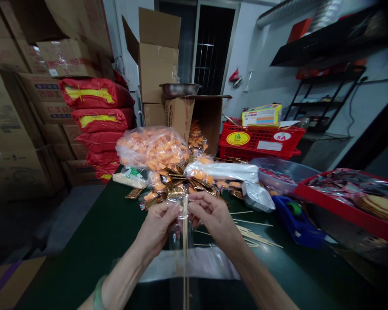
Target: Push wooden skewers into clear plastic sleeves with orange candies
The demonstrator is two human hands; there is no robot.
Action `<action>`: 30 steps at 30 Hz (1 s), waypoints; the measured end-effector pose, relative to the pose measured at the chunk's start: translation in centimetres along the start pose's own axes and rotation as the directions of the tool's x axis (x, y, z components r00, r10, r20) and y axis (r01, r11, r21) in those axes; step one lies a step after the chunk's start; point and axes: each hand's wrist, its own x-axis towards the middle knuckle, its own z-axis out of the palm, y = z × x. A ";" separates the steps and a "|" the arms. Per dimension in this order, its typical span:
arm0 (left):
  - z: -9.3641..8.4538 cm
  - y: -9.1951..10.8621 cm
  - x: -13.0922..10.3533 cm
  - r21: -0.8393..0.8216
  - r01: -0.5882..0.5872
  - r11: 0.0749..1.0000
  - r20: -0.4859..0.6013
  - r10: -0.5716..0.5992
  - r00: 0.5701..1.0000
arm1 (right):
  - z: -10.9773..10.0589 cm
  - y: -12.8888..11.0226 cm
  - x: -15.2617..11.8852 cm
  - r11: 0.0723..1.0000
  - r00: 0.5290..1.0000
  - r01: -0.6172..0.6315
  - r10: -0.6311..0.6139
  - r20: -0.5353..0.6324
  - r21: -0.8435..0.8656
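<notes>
Thin wooden sticks (185,245) stand in a narrow bundle between my hands, running down toward the lower edge of the view. A long clear plastic bag (176,239) surrounds or lies against them; which of the two I cannot tell. My left hand (157,226) is closed, thumb and fingers pinching the bag's upper end left of the sticks. On the other side my right hand (215,217) pinches the same end, its fingertips close to the stick tops. Below the hands, flat clear plastic bags (210,262) lie on the dark green table (93,241).
Loose wooden sticks (255,234) lie on the right. Beyond my hands are brown-gold sachets (176,189) and a big bag of orange pieces (155,148). A blue tray (297,224), red bin (352,211) and red crate (258,142) line the right; red sacks (100,120) are stacked left.
</notes>
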 end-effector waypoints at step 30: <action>-1.7 -3.3 0.1 0.324 0.154 0.933 0.256 -0.243 0.936 | -1.7 2.0 -2.2 0.960 0.933 -0.278 0.261 0.247 0.039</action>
